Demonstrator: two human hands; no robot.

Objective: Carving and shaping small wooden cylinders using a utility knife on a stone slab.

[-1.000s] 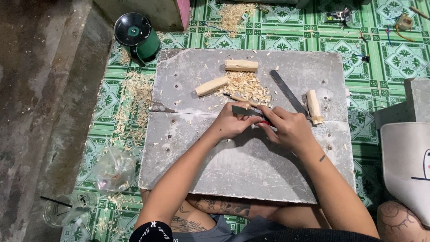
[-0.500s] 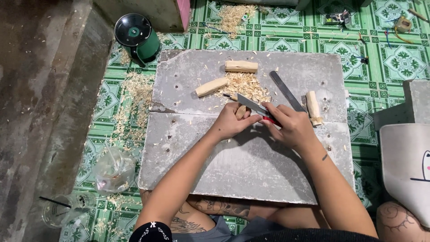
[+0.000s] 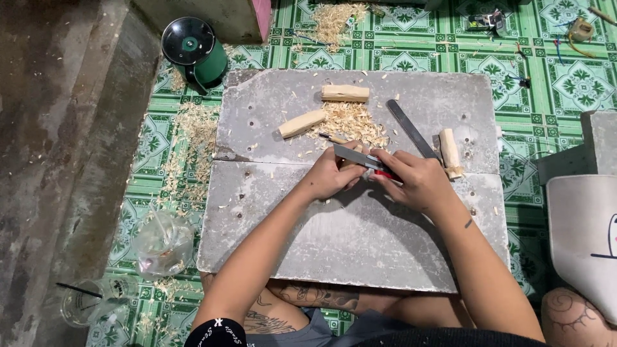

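Note:
On a grey board (image 3: 360, 244) my left hand (image 3: 333, 175) is closed around a small piece of pale wood, most of it hidden by the fingers. My right hand (image 3: 414, 180) grips a knife (image 3: 357, 156) with a red handle, its blade lying across the wood at the left hand's fingertips. Just beyond the hands sits a heap of wood shavings (image 3: 350, 122). Three short wooden pegs lie around it: one at the far middle (image 3: 345, 93), one to the left (image 3: 302, 123), one to the right (image 3: 450, 153).
A dark flat file (image 3: 411, 130) lies on the board near the right peg. A green pot with a black lid (image 3: 193, 48) stands far left. Shavings litter the green tiled floor (image 3: 193, 141). A clear plastic bag (image 3: 160, 241) and cups lie near left. A white cushion (image 3: 585, 238) sits right.
The knife blade has shifted across the wood between my hands as the right hand worked it. Both hands stay at the board's middle.

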